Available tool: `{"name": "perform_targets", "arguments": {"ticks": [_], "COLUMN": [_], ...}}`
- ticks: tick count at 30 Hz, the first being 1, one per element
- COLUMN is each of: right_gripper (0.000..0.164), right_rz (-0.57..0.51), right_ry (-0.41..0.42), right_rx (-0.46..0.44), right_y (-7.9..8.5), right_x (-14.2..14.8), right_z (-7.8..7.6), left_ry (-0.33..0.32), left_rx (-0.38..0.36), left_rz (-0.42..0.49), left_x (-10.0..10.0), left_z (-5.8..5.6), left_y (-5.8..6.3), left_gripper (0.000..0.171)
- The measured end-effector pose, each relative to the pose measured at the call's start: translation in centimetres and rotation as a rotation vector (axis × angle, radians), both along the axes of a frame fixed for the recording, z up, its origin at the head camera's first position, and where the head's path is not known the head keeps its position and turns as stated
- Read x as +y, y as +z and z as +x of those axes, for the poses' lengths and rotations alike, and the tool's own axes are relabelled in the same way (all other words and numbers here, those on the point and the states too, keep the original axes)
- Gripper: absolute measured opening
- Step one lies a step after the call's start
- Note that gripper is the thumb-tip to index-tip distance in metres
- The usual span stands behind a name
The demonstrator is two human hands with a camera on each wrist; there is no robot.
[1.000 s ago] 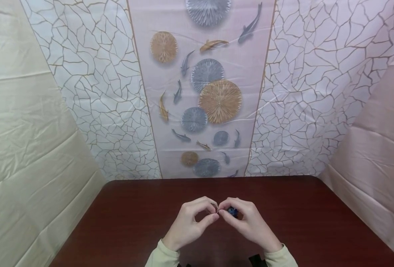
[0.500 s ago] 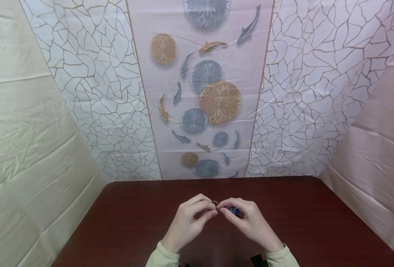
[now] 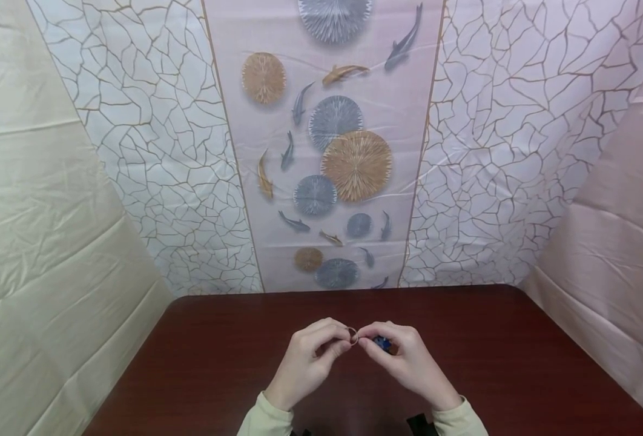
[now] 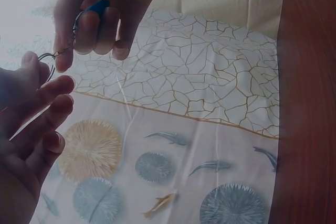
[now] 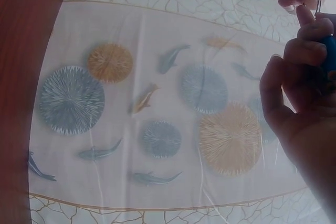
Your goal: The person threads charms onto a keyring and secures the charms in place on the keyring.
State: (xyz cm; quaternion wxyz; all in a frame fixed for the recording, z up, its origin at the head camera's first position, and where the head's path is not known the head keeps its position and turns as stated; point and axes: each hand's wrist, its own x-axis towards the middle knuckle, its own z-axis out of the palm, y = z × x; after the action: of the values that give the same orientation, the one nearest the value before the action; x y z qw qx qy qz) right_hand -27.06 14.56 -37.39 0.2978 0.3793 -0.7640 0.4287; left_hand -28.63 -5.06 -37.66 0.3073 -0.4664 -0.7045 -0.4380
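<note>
My left hand (image 3: 307, 363) and right hand (image 3: 405, 363) meet fingertip to fingertip over the table. Between them is a keychain: a thin metal split ring (image 4: 51, 72), a short chain (image 4: 72, 39) and a blue charm (image 3: 382, 343). The left thumb and index finger pinch the ring, its other fingers spread apart in the left wrist view. The right thumb and index finger pinch near where chain and ring join. The blue charm lies within the curled right fingers, mostly covered; a blue part (image 5: 329, 53) shows at the right wrist view's edge.
Below the hands spreads a dark red-brown table (image 3: 218, 357) with rounded far corners. A patterned cloth (image 3: 321, 236) with fish and round motifs hangs behind it. Plain cream cloth (image 3: 54, 272) covers the left side, and similar cloth (image 3: 616, 260) the right.
The left finger and thumb have drawn closer together, and more of the ring shows between the hands. The right hand has shifted only slightly, still holding the charm.
</note>
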Motion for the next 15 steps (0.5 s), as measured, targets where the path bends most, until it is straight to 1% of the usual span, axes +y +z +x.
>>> {"name": "perform_targets", "arguments": {"ticks": [4, 11, 15], "right_gripper": [0.017, 0.019, 0.019], "right_rz": [-0.002, -0.002, 0.004], "right_ry": [0.008, 0.013, 0.01], "right_rx": [-0.009, 0.006, -0.002], "right_y": [-0.05, -0.02, 0.01], "right_x": [0.05, -0.01, -0.02], "right_z": [-0.04, -0.23, -0.15], "left_ry": [0.004, -0.007, -0.024], "left_rx": [-0.004, -0.1, -0.107], "left_rz": [-0.015, -0.026, -0.016], "left_x": [-0.03, 0.0, 0.04], "left_z": [-0.05, 0.16, 0.19], "left_y": [-0.16, -0.27, -0.25], "left_gripper": [0.007, 0.004, 0.004]}}
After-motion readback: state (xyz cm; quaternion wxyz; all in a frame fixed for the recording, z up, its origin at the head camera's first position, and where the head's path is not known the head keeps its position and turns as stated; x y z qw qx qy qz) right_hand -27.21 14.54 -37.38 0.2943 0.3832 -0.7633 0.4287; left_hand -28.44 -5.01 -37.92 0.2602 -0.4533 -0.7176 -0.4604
